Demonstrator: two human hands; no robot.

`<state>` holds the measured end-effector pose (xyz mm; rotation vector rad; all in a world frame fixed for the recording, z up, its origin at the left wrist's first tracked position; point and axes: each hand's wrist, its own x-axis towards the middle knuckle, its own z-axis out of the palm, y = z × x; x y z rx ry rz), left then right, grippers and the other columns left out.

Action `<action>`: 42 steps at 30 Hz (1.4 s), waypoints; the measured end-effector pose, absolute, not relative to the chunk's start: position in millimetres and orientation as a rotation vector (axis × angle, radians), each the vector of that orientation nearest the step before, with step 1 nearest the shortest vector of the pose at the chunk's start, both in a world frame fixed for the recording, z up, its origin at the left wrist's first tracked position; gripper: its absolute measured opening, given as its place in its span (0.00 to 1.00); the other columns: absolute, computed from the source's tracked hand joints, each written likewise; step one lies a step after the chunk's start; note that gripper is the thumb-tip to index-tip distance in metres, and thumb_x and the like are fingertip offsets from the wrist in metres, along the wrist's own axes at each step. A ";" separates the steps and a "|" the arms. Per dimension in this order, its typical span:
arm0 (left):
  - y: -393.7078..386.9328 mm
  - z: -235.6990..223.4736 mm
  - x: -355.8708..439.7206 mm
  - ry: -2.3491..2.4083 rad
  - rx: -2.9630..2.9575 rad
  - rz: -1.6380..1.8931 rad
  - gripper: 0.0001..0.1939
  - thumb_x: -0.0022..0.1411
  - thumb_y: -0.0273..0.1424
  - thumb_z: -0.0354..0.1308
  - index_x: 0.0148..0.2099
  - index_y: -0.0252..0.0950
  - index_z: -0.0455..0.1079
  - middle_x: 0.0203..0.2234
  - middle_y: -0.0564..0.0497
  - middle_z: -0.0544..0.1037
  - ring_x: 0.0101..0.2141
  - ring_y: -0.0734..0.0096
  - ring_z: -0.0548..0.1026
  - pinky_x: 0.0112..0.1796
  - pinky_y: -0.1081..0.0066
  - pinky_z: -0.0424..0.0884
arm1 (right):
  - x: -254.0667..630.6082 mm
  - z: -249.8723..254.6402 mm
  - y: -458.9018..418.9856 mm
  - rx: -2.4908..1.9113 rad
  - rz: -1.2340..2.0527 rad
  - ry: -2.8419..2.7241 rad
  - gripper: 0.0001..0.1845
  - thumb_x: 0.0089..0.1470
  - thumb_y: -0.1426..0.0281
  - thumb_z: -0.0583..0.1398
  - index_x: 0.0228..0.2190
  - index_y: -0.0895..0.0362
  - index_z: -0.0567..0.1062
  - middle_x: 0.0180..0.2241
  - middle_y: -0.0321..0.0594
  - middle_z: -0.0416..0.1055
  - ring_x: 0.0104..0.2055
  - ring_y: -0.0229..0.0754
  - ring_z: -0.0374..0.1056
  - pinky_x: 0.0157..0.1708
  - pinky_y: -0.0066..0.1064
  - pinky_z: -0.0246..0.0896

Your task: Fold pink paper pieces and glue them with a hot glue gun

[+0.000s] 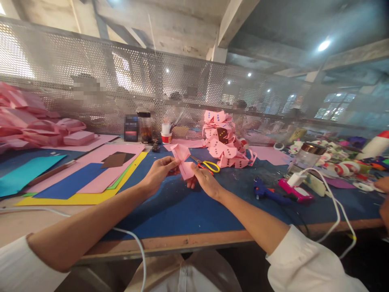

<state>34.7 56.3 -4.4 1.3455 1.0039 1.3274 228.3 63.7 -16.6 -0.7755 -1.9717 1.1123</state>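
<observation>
A folded piece of pink paper [181, 156] is held up over the blue table mat [182, 211] between my two hands. My left hand [161, 170] pinches its left side, thumb and fingers pressed together. On the lower right, my right hand [206, 180] grips the same paper, its fingers partly hidden behind it. Just beyond my right hand lie scissors [211, 166] with yellow and red handles. Behind them stands a pile of folded pink paper pieces [223, 142] marked with small dark and blue squares.
Coloured paper sheets [73, 182] lie at the left, below a heap of pink paper strips [27, 121]. A jar [145, 127], a phone [131, 127] and a cup [166, 134] stand at the back. Rightward are a blue glue gun [269, 192], a pink power strip [294, 190], cables and another person's hand [384, 198].
</observation>
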 end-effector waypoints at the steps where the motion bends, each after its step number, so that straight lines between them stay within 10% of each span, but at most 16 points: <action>1: 56.1 -4.3 35.2 1.010 1.353 1.318 0.17 0.56 0.43 0.65 0.31 0.34 0.68 0.24 0.56 0.71 0.27 0.76 0.69 0.35 0.71 0.66 | 228.9 -14.8 63.9 -0.779 1.075 -1.957 0.39 0.61 0.43 0.42 0.27 0.58 0.78 0.22 0.39 0.71 0.25 0.39 0.68 0.32 0.31 0.62; 17: 41.9 1.6 44.3 0.950 1.422 1.035 0.17 0.58 0.41 0.63 0.43 0.35 0.71 0.32 0.49 0.77 0.31 0.67 0.76 0.34 0.69 0.69 | 232.7 0.9 75.1 -0.804 1.195 -1.538 0.19 0.55 0.52 0.59 0.31 0.56 0.71 0.27 0.35 0.70 0.29 0.38 0.67 0.36 0.32 0.62; 42: 41.4 1.8 44.1 0.782 1.292 0.947 0.14 0.58 0.40 0.64 0.41 0.35 0.74 0.40 0.44 0.80 0.39 0.61 0.78 0.42 0.65 0.72 | 241.4 -5.5 91.3 -0.852 0.900 -1.517 0.16 0.52 0.56 0.60 0.30 0.57 0.75 0.24 0.34 0.66 0.27 0.35 0.60 0.27 0.26 0.56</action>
